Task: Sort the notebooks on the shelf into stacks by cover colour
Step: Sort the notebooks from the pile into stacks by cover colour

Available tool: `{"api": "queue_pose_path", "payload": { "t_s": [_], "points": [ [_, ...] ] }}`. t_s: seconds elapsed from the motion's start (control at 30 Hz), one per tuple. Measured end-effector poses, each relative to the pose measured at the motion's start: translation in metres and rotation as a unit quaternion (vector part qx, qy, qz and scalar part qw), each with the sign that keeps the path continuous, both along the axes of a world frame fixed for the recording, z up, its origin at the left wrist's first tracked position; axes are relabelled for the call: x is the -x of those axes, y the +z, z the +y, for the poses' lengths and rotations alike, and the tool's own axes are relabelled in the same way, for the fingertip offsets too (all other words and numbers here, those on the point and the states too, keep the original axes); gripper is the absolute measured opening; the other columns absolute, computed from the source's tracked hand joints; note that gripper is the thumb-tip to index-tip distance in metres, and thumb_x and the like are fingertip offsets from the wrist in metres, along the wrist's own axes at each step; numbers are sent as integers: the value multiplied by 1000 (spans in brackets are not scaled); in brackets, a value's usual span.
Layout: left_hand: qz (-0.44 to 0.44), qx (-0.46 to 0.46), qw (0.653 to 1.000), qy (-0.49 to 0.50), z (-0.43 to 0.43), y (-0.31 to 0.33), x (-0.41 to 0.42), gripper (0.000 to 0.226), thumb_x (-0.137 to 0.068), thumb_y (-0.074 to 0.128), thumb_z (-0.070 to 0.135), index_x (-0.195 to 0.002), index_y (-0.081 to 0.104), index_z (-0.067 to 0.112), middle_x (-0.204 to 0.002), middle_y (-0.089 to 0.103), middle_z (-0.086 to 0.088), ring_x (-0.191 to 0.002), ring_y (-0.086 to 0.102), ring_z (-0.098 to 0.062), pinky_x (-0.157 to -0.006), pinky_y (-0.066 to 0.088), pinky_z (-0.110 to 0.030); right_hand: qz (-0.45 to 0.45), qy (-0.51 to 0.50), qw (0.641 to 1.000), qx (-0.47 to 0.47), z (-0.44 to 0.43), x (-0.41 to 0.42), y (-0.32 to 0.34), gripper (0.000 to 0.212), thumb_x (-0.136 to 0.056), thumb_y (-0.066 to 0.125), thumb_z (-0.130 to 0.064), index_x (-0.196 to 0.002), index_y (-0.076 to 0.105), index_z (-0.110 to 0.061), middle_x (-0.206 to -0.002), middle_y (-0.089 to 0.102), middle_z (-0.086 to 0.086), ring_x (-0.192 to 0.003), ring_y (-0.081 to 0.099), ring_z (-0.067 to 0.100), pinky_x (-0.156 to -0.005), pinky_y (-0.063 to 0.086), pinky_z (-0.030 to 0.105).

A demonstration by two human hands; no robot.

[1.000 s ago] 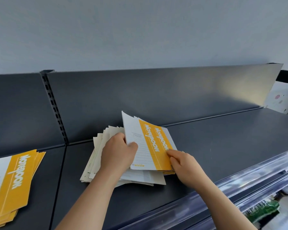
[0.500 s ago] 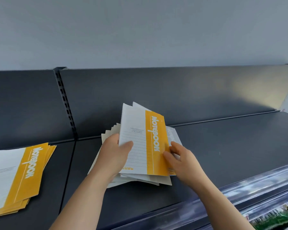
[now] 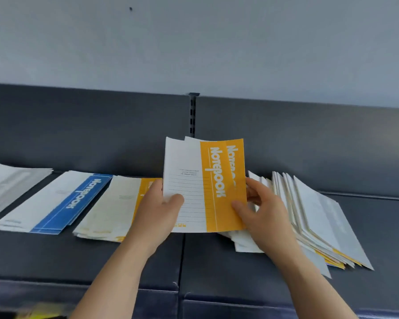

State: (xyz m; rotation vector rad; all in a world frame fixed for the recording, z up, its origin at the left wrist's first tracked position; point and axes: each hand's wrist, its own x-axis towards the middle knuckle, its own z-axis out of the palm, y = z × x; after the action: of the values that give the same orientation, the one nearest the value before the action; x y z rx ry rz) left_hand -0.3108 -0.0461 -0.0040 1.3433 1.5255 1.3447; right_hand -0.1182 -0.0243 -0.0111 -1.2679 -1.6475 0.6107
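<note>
Yellow notebooks [image 3: 224,180] upright between left hand [image 3: 157,210] and right hand [image 3: 263,212], fingers [image 3: 175,199] in a pinch on each side edge, over shelf [image 3: 217,268].

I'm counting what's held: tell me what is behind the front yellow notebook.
Behind the front yellow notebook, a second yellow notebook shows along the top and right edge. Its lower part is covered, so any further copies behind cannot be seen.

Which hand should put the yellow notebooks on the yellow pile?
Probably the left hand: it grips the yellow notebooks next to the yellow pile, while the right hand holds their far edge.
</note>
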Motion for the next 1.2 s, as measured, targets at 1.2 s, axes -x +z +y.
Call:
{"api": "queue_pose_path", "payload": {
  "t_s": [1.2],
  "points": [
    [127, 36, 966, 224, -128, -16, 505, 33, -91, 55, 9, -118, 58, 28, -111, 63, 16, -100, 59, -2, -68, 45, -9, -63, 215, 971, 83, -40, 540, -19, 29, -92, 56, -30, -121, 48, -30, -102, 54, -14, -89, 54, 6, -77, 42, 19]
  ]
}}
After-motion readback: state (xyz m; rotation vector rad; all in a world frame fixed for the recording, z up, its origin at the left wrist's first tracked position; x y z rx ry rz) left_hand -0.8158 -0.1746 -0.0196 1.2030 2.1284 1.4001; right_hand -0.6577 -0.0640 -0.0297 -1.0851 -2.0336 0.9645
